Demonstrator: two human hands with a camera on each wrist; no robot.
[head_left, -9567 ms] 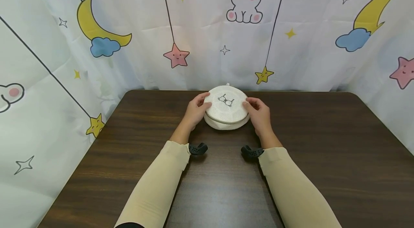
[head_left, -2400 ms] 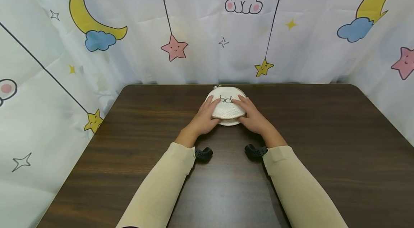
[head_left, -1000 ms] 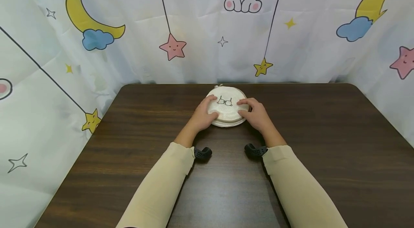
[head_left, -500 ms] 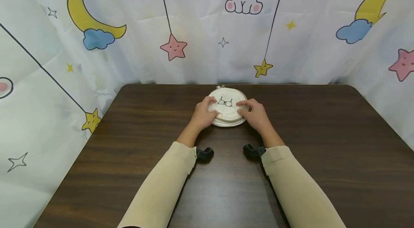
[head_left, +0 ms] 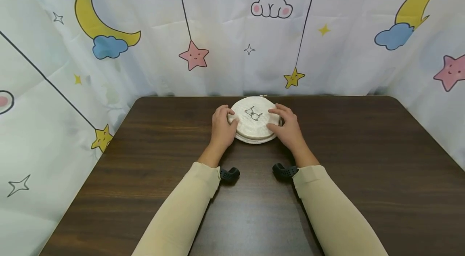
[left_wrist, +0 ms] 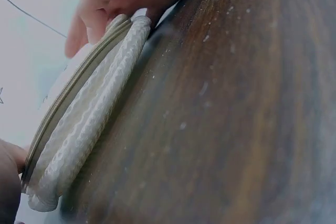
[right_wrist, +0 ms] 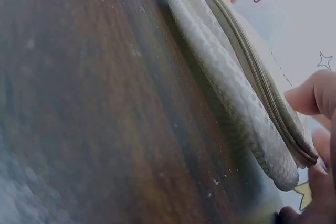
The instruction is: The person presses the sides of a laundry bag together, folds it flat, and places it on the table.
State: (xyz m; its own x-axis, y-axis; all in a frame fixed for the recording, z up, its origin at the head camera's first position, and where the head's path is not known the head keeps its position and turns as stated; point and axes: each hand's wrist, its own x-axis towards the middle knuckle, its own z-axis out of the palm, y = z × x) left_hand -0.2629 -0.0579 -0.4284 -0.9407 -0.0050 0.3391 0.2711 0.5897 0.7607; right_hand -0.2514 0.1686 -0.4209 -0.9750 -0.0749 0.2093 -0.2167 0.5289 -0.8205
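A flat round white mesh laundry bag (head_left: 254,129), with a small bra drawing (head_left: 253,113) on top, lies at the table's far edge. My left hand (head_left: 222,129) holds its left rim, thumb on the near side and fingers farther back. On the right rim, my right hand (head_left: 288,129) pinches it between thumb and fingers. Both wrist views show the bag side-on, squashed low, with a beige zipper (right_wrist: 252,69) running round above a thick white padded edge (left_wrist: 94,119). Parts of the fingers are hidden behind the bag.
The dark wooden table (head_left: 363,159) extends to both sides and toward me. Behind it hangs a white curtain (head_left: 225,13) printed with moons, stars and a rabbit. A dark device (head_left: 229,174) sits at each wrist.
Since half a second ago the bag has turned clockwise, its drawing now slanting and its tab farther right. My left hand has shifted left along the rim. Earlier the bag stood taller.
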